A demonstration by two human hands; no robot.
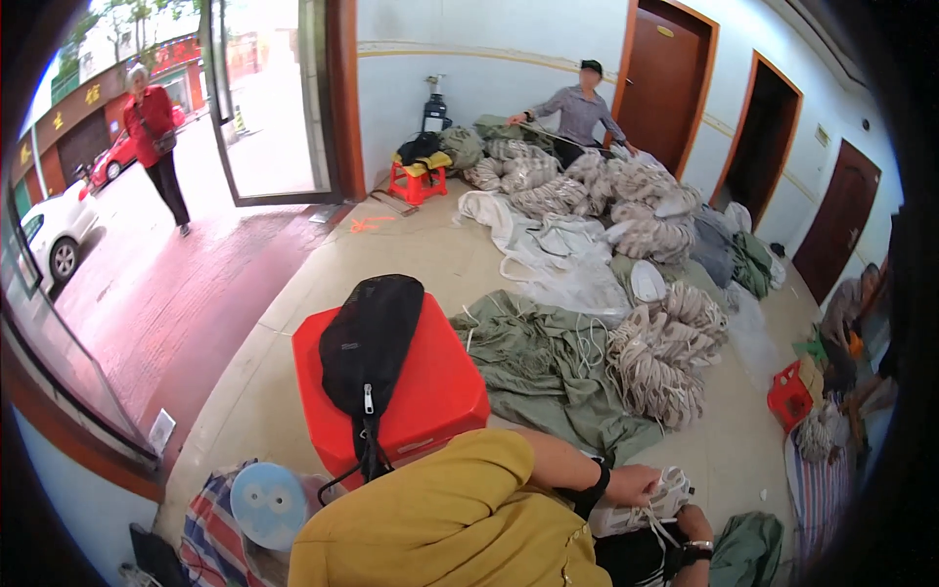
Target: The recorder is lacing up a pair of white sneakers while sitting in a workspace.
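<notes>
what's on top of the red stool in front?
A black bag lies across the red stool, its zipper pull facing the camera and its strap hanging over the front edge. The part of the seat beneath the bag is covered; nothing else shows on the stool.

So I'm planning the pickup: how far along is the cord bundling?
Done: heaps of wound pale cord bundles, with more at the back. In hand: the left hand and right hand are gripping a whitish bundle. Left: loose cords lie on the green cloth, and white sheeting is spread behind it.
</notes>
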